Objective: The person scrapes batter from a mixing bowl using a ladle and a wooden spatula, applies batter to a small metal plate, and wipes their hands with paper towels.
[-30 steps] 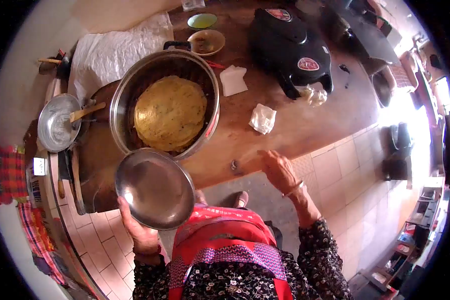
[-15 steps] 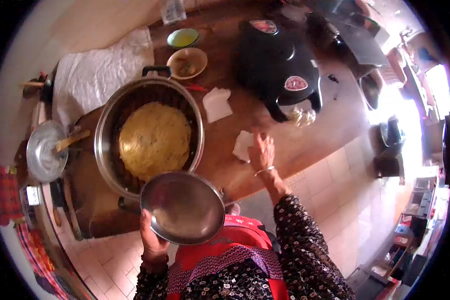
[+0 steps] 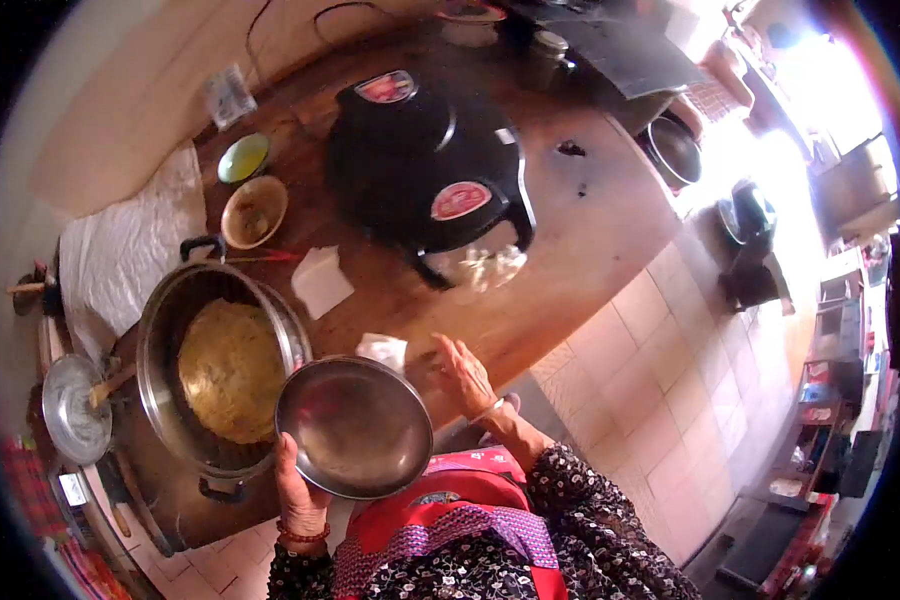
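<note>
My left hand grips the rim of a shiny metal bowl, its thumb on the near-left side. The bowl is tilted so its inside faces me, and I see nothing in it. My right hand is above the table's front edge, fingers stretched out and nothing in them. A crumpled white piece of paper or cloth lies just left of it. Left of the metal bowl stands a wide steel pot with black handles, holding a round golden flatbread. The metal bowl overlaps the pot's right side in my view.
A black electric griddle, lid down, stands at the back of the wooden table. A folded white paper, a brown bowl and a green bowl lie nearby. A metal lid is far left.
The view has swung right, shifting the table things leftward. My right hand has come off the crumpled white piece and drawn back toward me. The metal bowl stays in my left hand.
</note>
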A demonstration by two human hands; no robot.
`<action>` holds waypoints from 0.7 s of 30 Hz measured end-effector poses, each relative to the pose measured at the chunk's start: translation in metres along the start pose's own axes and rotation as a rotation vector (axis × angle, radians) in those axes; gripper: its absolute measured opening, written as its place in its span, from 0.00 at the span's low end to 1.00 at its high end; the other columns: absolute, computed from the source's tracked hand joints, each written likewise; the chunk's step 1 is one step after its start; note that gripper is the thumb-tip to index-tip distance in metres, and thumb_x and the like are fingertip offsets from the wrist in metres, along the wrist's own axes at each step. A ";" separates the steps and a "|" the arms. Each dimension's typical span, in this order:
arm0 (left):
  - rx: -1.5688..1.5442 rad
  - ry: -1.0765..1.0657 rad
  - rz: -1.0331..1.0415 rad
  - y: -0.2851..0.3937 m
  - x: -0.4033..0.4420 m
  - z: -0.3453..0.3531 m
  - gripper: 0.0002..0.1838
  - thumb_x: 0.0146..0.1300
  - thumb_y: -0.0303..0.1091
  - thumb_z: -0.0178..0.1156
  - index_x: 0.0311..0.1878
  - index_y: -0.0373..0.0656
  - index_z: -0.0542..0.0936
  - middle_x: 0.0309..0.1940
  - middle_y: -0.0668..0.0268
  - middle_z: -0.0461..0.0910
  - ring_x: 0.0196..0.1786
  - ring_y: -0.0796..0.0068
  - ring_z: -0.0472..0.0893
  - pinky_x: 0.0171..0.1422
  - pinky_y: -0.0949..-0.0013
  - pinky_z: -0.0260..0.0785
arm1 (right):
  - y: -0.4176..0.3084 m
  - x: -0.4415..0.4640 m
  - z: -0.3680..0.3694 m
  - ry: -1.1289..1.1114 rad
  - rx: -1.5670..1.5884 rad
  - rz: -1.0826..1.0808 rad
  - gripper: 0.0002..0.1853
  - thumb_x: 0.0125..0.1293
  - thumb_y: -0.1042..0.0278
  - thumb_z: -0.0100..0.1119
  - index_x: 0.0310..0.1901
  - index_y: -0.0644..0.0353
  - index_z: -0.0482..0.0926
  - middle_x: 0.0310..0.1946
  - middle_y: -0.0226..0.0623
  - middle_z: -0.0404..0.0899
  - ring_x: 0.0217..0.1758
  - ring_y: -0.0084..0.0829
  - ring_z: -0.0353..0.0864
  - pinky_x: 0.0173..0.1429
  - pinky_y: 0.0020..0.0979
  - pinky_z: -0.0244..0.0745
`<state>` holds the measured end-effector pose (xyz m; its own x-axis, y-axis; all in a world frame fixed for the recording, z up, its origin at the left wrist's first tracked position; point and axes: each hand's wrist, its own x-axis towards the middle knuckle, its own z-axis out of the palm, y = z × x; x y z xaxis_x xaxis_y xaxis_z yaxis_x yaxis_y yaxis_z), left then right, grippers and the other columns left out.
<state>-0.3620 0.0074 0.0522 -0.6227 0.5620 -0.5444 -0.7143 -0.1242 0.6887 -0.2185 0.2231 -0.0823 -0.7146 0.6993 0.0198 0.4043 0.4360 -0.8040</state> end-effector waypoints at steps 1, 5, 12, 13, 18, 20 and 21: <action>0.005 -0.008 0.002 -0.012 0.001 0.012 0.32 0.61 0.54 0.56 0.61 0.42 0.66 0.55 0.62 0.72 0.55 0.64 0.73 0.58 0.60 0.68 | 0.014 -0.007 -0.015 -0.044 0.052 -0.054 0.26 0.54 0.69 0.56 0.56 0.60 0.64 0.41 0.55 0.72 0.46 0.53 0.73 0.47 0.45 0.71; -0.086 -0.098 -0.019 -0.059 0.008 0.082 0.31 0.64 0.52 0.53 0.64 0.42 0.63 0.60 0.60 0.68 0.60 0.62 0.69 0.62 0.56 0.64 | 0.060 -0.030 -0.078 -0.008 0.096 -0.086 0.17 0.57 0.69 0.54 0.49 0.62 0.73 0.37 0.49 0.79 0.39 0.48 0.79 0.41 0.41 0.74; -0.152 -0.257 -0.168 -0.131 0.015 0.208 0.31 0.61 0.45 0.55 0.65 0.42 0.62 0.61 0.57 0.67 0.62 0.57 0.67 0.66 0.51 0.59 | 0.144 -0.056 -0.221 -0.048 0.297 0.331 0.12 0.58 0.68 0.52 0.43 0.58 0.78 0.25 0.43 0.79 0.28 0.41 0.82 0.34 0.37 0.76; -0.113 -0.246 -0.163 -0.135 0.016 0.223 0.32 0.59 0.43 0.56 0.65 0.42 0.62 0.60 0.57 0.67 0.62 0.56 0.68 0.66 0.50 0.59 | 0.154 -0.051 -0.236 -0.050 0.227 0.390 0.11 0.59 0.68 0.52 0.43 0.59 0.78 0.25 0.41 0.80 0.27 0.35 0.82 0.33 0.34 0.76; -0.012 -0.260 -0.232 -0.152 0.044 0.263 0.33 0.55 0.39 0.58 0.64 0.42 0.63 0.59 0.56 0.68 0.60 0.55 0.69 0.65 0.50 0.60 | 0.185 -0.023 -0.299 0.086 0.316 0.465 0.10 0.61 0.73 0.50 0.41 0.59 0.80 0.28 0.35 0.83 0.28 0.25 0.83 0.33 0.26 0.79; -0.042 -0.286 -0.259 -0.169 0.073 0.266 0.35 0.54 0.39 0.57 0.66 0.45 0.60 0.61 0.57 0.67 0.60 0.54 0.69 0.65 0.47 0.60 | 0.184 -0.019 -0.323 0.072 0.166 0.482 0.10 0.62 0.66 0.52 0.41 0.58 0.80 0.31 0.37 0.84 0.30 0.27 0.84 0.36 0.28 0.80; -0.035 -0.305 -0.272 -0.166 0.080 0.273 0.35 0.54 0.39 0.57 0.66 0.45 0.60 0.61 0.57 0.67 0.60 0.54 0.69 0.65 0.47 0.60 | 0.182 -0.016 -0.327 0.094 0.163 0.491 0.10 0.62 0.66 0.52 0.41 0.58 0.80 0.31 0.37 0.84 0.30 0.27 0.84 0.36 0.28 0.80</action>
